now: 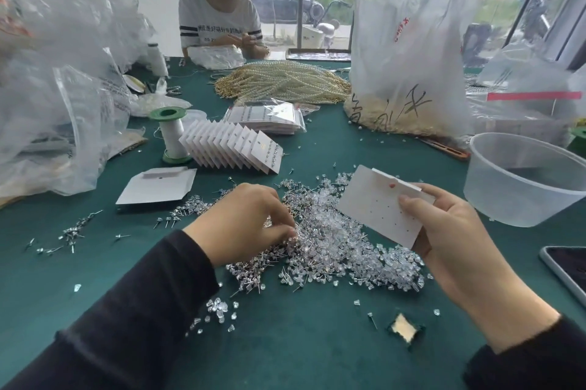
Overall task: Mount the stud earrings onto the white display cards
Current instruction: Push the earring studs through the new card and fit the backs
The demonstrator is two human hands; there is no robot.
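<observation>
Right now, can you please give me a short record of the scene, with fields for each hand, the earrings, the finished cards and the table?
left hand: left hand pinching into the stud earring pile
right hand: right hand holding a blank white card, holes empty
finished cards: fanned row beside a thread spool
spare card: flat one at left
container: clear plastic tub at right
surface: green table

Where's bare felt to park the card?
Free: near edge between the sleeves, left of the torn felt patch; also left of the blank card, though stray studs dot it. Crowded: the stud pile under both hands, the left hand picking and the right hand gripping the held card.
</observation>
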